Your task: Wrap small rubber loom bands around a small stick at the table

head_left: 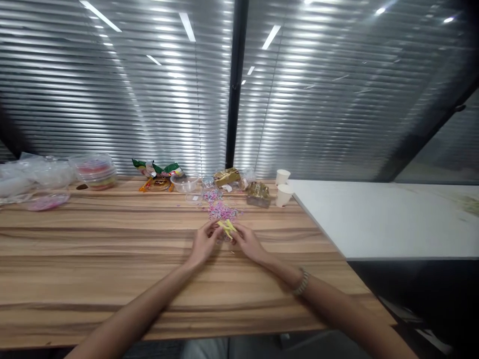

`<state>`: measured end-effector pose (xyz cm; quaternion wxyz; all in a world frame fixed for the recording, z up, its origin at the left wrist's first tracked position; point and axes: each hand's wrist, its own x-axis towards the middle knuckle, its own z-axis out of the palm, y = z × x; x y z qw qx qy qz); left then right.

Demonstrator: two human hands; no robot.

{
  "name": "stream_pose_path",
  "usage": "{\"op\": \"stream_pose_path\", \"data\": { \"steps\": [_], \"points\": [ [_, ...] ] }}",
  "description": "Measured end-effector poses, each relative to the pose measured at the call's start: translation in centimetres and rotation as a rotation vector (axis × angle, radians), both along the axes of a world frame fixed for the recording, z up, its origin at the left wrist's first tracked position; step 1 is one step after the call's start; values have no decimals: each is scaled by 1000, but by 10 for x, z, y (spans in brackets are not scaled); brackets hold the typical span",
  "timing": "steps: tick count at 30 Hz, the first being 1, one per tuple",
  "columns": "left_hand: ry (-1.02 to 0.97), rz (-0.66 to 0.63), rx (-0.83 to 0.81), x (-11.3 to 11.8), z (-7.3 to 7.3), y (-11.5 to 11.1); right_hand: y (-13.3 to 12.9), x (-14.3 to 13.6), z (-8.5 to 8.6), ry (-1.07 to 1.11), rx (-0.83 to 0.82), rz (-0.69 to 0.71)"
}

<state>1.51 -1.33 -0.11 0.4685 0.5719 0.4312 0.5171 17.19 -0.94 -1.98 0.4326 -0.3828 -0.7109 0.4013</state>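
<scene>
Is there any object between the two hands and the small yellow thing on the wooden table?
No, nothing visible is in between. The left hand and the right hand both already touch the yellow piece with their fingertips. The pile of pink and purple bits lies just behind it.

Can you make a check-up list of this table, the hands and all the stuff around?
Surface: striped wooden table; white table abutting its right side.
Job's things: small yellow strips, pile of tiny pink and purple pieces behind.
Clutter: two white paper cups, gold foil packets, clear plastic tubs, green snack wrapper.
Hands: left hand and right hand both pinch the strips.
Cables: nothing seen.
Surroundings: grey window blinds.
</scene>
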Motion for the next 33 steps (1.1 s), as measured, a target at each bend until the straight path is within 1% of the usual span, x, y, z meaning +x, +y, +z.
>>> {"op": "stream_pose_path", "data": {
  "steps": [3,8,13,15,20,24,26,30,33],
  "points": [
    [-32,2,-29,-4,-3,-1,-1,3,-1,-17,-18,8],
    [-9,44,-107,-8,1,-4,-3,6,-1,-8,-67,29],
    [-25,-21,-153,-4,2,-10,-8,11,6,-38,6,-66],
    [-17,-43,-148,-3,3,-10,-10,13,10,-38,16,-77],
    [20,-74,-125,-5,2,-9,-10,14,10,21,-28,13],
    [13,-84,-132,-4,3,-10,-13,12,6,-47,-36,31],
    [-15,-79,-156,-3,4,-12,-15,11,6,-116,6,37],
    [-88,-68,-216,-1,5,-16,-18,11,6,-212,188,33],
    [-118,-69,-236,-1,5,-17,-17,11,6,-262,246,35]
  ]
}}
